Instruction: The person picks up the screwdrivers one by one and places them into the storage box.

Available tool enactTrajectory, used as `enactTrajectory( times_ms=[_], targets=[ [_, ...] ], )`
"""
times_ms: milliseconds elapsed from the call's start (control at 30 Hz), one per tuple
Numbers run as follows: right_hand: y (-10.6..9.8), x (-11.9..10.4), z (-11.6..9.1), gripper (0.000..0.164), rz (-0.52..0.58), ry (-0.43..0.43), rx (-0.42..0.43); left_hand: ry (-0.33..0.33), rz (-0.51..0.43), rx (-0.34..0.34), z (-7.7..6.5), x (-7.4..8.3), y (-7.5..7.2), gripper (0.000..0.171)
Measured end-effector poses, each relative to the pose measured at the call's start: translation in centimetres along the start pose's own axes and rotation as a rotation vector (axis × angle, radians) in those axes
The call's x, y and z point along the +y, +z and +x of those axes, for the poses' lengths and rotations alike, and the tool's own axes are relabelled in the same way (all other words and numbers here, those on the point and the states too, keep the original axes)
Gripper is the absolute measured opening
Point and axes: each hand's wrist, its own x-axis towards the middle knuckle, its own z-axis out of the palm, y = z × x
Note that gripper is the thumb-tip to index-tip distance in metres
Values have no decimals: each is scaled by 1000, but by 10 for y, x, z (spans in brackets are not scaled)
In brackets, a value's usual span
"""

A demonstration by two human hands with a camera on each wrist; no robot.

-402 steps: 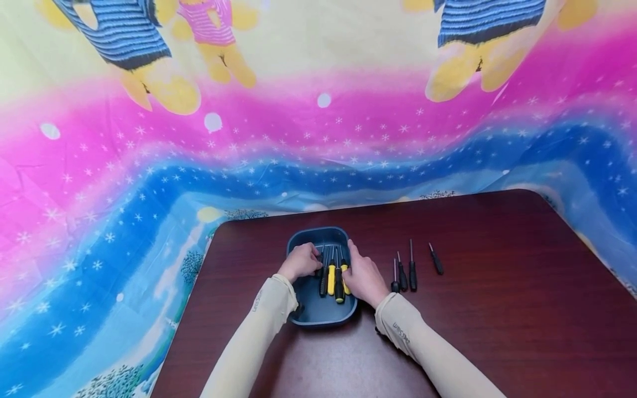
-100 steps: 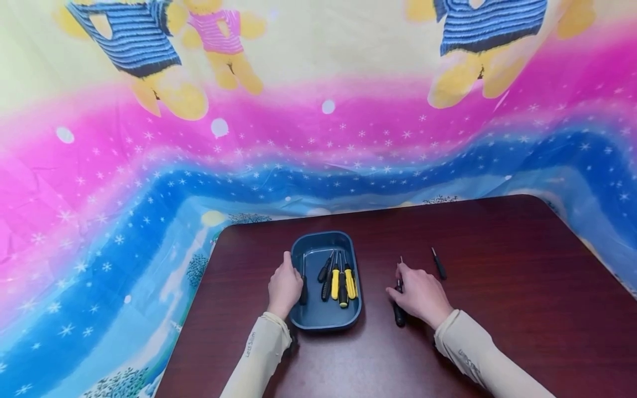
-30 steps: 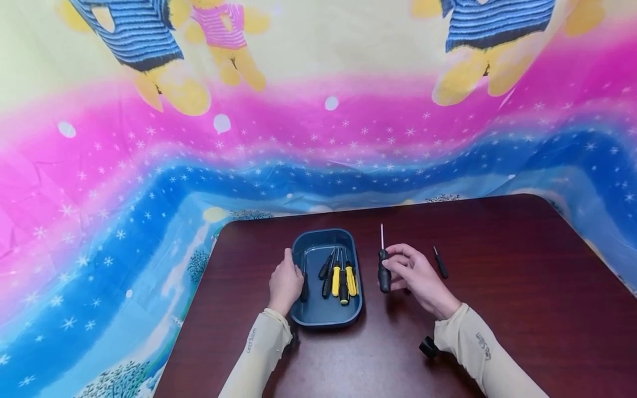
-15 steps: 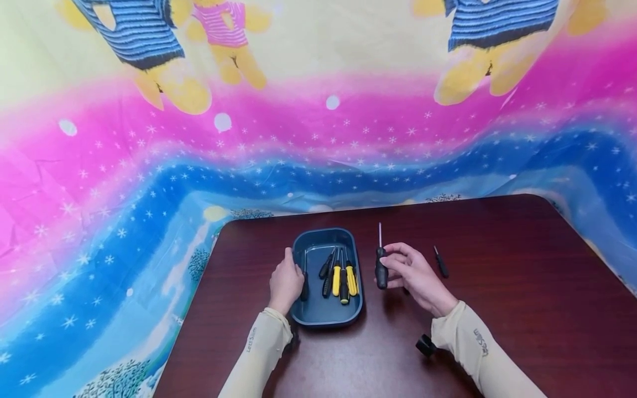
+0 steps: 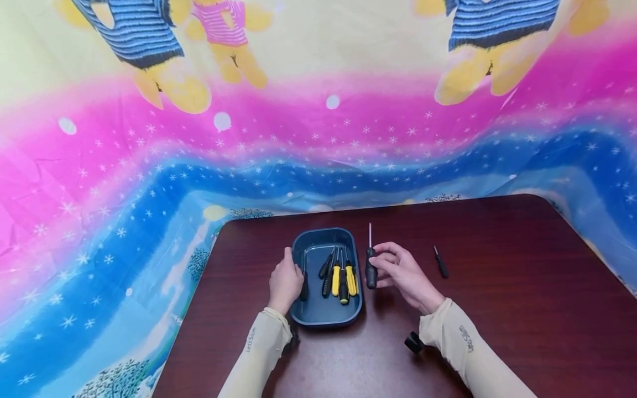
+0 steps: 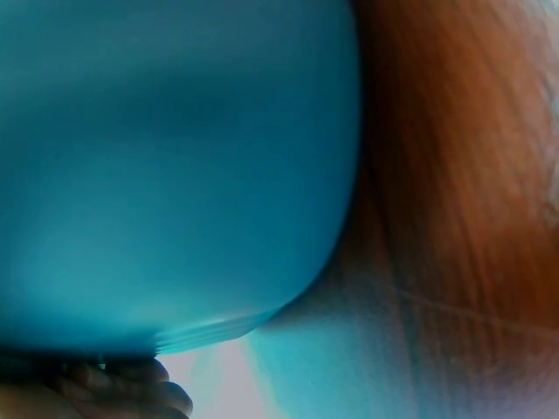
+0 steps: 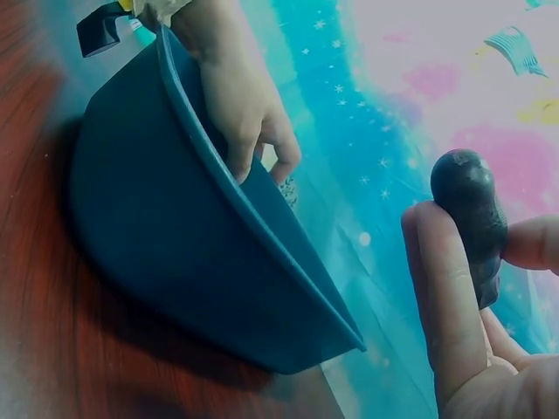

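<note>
My right hand (image 5: 405, 276) pinches a black-handled screwdriver (image 5: 371, 270) upright, its shaft pointing up, just right of the dark blue tray (image 5: 325, 318). In the right wrist view the screwdriver's handle (image 7: 472, 209) sits between thumb and fingers, rounded end toward the camera. My left hand (image 5: 286, 284) grips the tray's left wall, fingers bent over the rim. Inside the tray, a black screwdriver (image 5: 304, 287) lies along the left wall. Farther right are yellow-handled screwdrivers (image 5: 351, 281), a black-and-yellow one (image 5: 343, 287) and black ones (image 5: 326, 284), shafts pointing away.
One small black screwdriver (image 5: 440, 262) lies on the dark red-brown table (image 5: 522, 309) to the right. A printed cloth (image 5: 318, 138) in pink and blue hangs behind the table's far edge. The tray's outer wall (image 6: 175, 192) fills much of the left wrist view.
Earlier, several screwdrivers lay right of the tray. One black screwdriver has since appeared along its left wall. My right hand has lifted another and moved left toward the tray; the left hand stays put lately.
</note>
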Motion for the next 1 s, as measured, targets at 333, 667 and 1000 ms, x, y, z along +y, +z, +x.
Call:
enactTrajectory(
  times_ms=[333, 667, 1000],
  targets=[
    [25, -4, 15, 38, -22, 16, -5, -11, -6, -5, -1, 0, -2, 52],
    [48, -12, 28, 40, -52, 32, -31, -18, -11, -2, -2, 1, -1, 53],
    [78, -17, 41, 39, -79, 36, -38, -25, -10, -1, -1, 3, 0, 53]
  ],
)
